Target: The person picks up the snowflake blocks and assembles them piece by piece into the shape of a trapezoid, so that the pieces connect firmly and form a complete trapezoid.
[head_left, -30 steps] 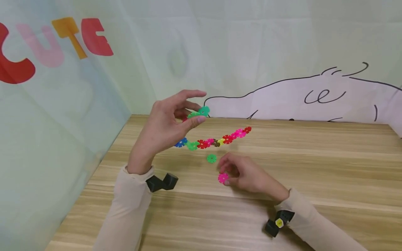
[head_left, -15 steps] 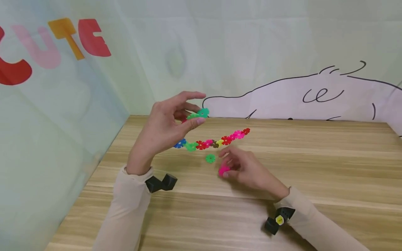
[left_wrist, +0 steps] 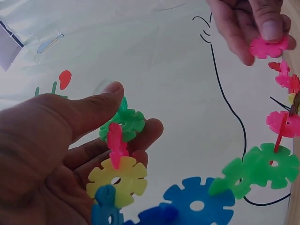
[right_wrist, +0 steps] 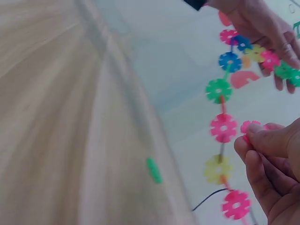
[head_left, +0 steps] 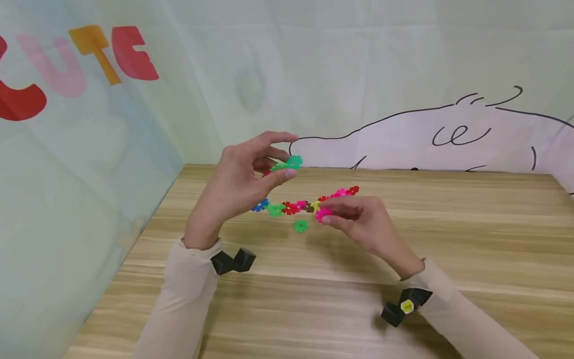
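Note:
My left hand [head_left: 237, 174] pinches the green end of a chain of interlocking plastic snowflake discs [head_left: 289, 208] between thumb and fingers, raised above the table. From there the chain drops through yellow and blue discs [left_wrist: 199, 206] and runs right, in mixed colours, to a red disc [head_left: 354, 190]. A single pink snowflake disc [head_left: 323, 215] is pinched between the thumb and fingers of my right hand [head_left: 369, 224], in front of the chain's right part. Whether that disc touches the chain cannot be told. One loose green snowflake disc [head_left: 301, 226] lies on the table, left of the right hand.
The wood-grain table [head_left: 291, 319] ends at a pale backdrop cloth [head_left: 358, 65] with a line drawing at the back and coloured letters on the left. Black wrist cameras [head_left: 233, 261] sit on both beige sleeves [head_left: 179, 304].
My right hand has lifted the pink disc from near the tabletop, up and away from me toward the chain. My left hand has shifted slightly right, still pinching the green end.

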Tool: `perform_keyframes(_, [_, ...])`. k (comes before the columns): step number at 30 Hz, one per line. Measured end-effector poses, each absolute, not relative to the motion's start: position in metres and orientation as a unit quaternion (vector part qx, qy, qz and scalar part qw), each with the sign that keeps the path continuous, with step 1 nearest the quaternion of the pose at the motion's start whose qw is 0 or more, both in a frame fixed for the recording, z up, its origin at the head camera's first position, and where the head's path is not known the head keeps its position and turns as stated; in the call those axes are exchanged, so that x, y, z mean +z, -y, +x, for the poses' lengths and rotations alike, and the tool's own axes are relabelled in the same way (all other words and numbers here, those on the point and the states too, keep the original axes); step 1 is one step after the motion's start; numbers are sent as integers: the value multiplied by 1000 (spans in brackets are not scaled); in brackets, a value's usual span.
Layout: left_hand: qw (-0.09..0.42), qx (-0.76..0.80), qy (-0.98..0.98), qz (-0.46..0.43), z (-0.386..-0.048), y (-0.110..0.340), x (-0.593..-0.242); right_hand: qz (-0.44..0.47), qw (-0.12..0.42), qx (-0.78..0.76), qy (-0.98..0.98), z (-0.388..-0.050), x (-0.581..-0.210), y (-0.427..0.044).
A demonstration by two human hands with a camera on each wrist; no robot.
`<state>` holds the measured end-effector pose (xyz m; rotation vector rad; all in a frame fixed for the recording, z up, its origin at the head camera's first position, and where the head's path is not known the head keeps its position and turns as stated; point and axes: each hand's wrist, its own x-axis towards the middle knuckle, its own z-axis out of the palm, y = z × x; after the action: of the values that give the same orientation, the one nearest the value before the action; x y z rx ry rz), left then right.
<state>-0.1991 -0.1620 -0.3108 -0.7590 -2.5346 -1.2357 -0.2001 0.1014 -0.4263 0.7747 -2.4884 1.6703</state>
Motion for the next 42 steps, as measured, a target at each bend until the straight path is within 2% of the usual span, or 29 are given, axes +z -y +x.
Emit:
perform_keyframes(7, [104,-435,855,-261,-198,159,-311,269,49,566,778,-203,-398,-105])
perform_keyframes(14, [108,-431,854,-271,-198,158,-310,275,120,579,758,-205,-366,-99])
perform_keyframes(18, [104,-428,854,-276,-198,158,-309,272,159,593,741,-207,-358,-96])
perform_keyframes(23, [101,-422,856,-280,-198,157,-309,248,183,612,728,-208,-356,-93])
perform_keyframes(42, [108,-396,856,-314,-197,159,-311,253,181,621,719,-203,-361,-81])
